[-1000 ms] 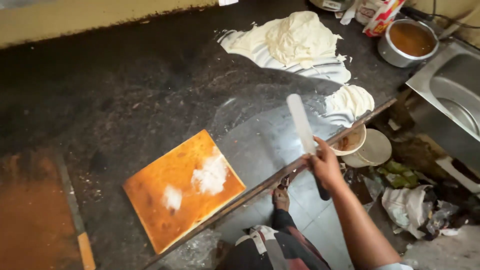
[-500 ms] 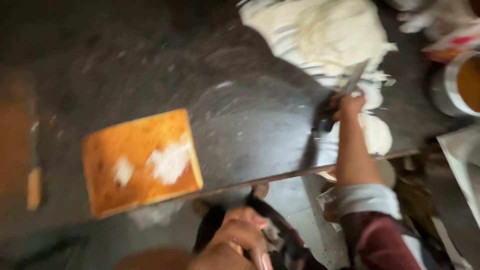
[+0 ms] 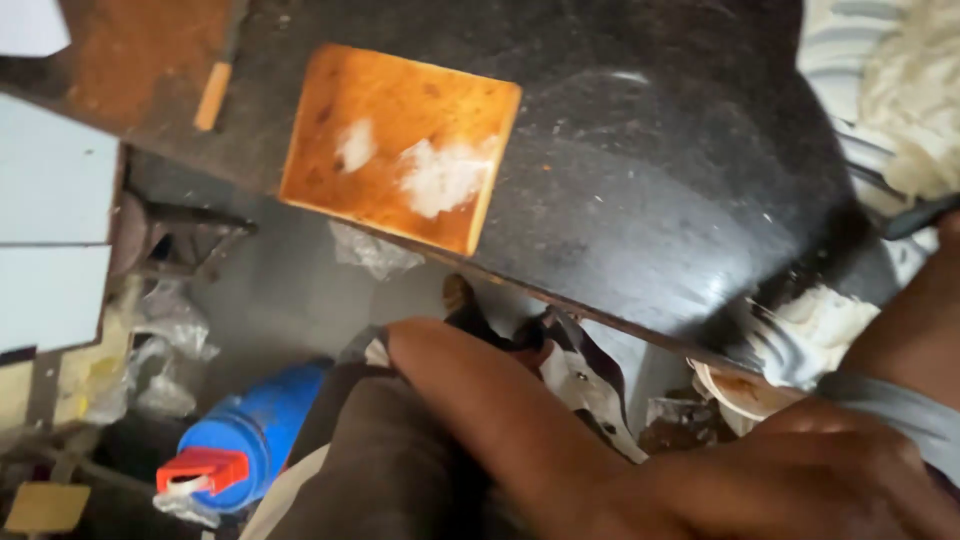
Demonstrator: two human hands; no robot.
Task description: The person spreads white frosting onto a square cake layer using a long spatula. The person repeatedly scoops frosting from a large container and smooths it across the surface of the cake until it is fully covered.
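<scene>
While the view tilts steeply, the left hand [image 3: 560,440] fills the lower foreground, blurred and close to the camera, with one finger stretched out toward the left over dark cloth at the person's lap; whether the other fingers are spread or curled cannot be told, and nothing shows in its grip. The right hand [image 3: 935,290] is mostly cut off by the right edge, only its wrist and a grey cuff showing; its fingers are hidden, so their state cannot be told either. A dark knife handle [image 3: 920,215] juts in at the right edge just above that wrist, beside the pale dough [image 3: 915,110] that lies on a striped cloth [image 3: 835,60] at the top right of the dark stone counter [image 3: 650,190]. A smaller lump of dough [image 3: 825,325] sits at the counter's near edge, close to the right wrist. Well apart from both hands, an orange cutting board [image 3: 400,150] with white floury patches lies near the counter's front edge. Below, on the floor, stands a blue container with a red cap [image 3: 245,445].
</scene>
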